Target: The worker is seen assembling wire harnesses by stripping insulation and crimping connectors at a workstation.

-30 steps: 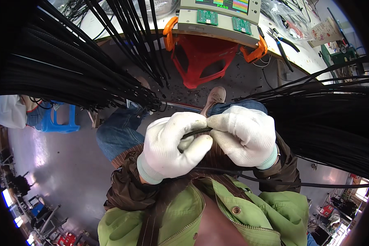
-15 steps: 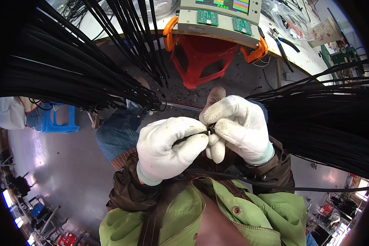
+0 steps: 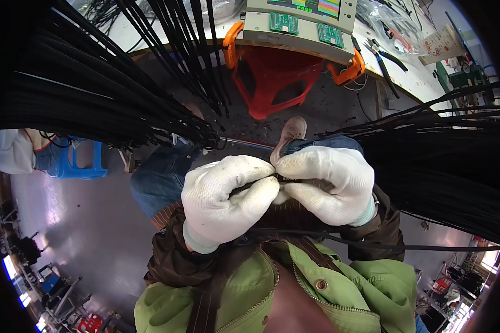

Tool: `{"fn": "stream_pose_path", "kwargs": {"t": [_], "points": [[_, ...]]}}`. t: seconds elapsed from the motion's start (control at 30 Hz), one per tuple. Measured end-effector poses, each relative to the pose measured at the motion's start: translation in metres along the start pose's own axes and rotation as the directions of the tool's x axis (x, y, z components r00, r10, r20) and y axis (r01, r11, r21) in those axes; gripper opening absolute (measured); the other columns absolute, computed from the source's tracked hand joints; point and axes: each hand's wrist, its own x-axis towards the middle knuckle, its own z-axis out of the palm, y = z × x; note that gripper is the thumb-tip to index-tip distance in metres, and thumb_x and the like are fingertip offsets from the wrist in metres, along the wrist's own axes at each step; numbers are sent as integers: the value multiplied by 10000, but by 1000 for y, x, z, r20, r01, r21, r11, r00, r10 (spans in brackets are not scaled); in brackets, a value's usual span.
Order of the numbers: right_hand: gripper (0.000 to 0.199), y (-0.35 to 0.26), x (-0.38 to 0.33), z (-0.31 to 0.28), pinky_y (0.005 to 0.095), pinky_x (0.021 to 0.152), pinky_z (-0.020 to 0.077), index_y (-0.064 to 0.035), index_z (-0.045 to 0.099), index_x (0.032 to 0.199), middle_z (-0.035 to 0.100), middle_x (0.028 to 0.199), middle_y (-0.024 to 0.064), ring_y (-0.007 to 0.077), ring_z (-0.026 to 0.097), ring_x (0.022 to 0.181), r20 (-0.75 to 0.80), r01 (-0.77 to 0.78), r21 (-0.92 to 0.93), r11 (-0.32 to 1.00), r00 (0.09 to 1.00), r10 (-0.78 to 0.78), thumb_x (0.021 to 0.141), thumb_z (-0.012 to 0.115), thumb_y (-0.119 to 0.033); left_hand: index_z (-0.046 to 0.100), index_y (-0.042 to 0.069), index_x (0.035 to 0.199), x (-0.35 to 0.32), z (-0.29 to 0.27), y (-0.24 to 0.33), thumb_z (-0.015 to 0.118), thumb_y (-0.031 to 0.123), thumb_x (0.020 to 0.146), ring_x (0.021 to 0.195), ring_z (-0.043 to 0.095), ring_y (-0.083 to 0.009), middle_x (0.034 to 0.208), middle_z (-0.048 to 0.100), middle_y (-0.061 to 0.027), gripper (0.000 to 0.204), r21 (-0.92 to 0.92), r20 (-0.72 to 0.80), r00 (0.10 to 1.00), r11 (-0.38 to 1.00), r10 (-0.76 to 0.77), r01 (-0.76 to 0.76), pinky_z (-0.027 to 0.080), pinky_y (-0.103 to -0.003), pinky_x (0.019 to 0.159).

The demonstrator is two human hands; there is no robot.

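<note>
While a left cable bundle (image 3: 83, 97) and a right cable bundle (image 3: 444, 166) crowd the sides, a white tabletop (image 3: 422, 80) spans the far side, bearing a grey tester (image 3: 254, 23). Beneath its near edge stands a red stool (image 3: 266, 105). Nearer, the gloved left hand (image 3: 225, 197) and right hand (image 3: 336, 183) meet. Pliers (image 3: 384, 66) lie right of the tester. Between the hands is a thin black cable (image 3: 284, 178), largely hidden; the left grip is closed on it, but whether the right grip pinches it, I cannot tell.

Left hand (image 3: 228, 200), right hand (image 3: 332, 186), fingers curled, close together
</note>
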Motion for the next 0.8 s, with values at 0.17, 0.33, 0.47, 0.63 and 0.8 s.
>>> {"fn": "stream_pose_path", "kwargs": {"t": [0.17,0.33,0.47,0.63,0.8], "points": [[214,15,10,-14,290,548,509,39,596,856,621,742,135,229,632,637,199,393,-346,852,918,-343,651,652,57,609,7,731,0,-4,2,662,-24,642,527,606,-149,663,629,-87,109,-8,79,997,1000,-7,7,464,-245,474],[235,14,7,-18,282,520,496,25,595,843,614,723,117,234,618,618,330,554,-525,646,832,-446,624,678,5,601,-4,726,0,-4,2,610,-36,645,525,573,-143,685,626,-76,88,75,160,987,996,32,-44,445,-235,489],[147,-5,10,-17,262,453,463,26,577,823,602,655,107,187,587,509,236,62,-343,937,971,22,710,650,-35,579,10,777,2,-3,-8,629,37,708,493,567,-208,642,598,-74,90,230,250,950,942,187,-246,452,-285,475],[131,-8,10,-16,219,385,405,34,554,850,583,606,65,103,514,401,234,-717,373,589,687,688,830,566,-95,562,2,815,3,8,-16,600,35,739,503,565,-221,650,582,-88,92,220,158,965,946,207,-239,450,-302,477],[154,3,3,-17,203,407,412,42,550,890,593,646,35,71,528,443,301,-717,546,433,650,698,849,553,-107,561,-4,802,2,4,-18,585,14,754,501,565,-229,634,567,-99,57,104,184,982,993,37,-56,446,-303,473]]}}
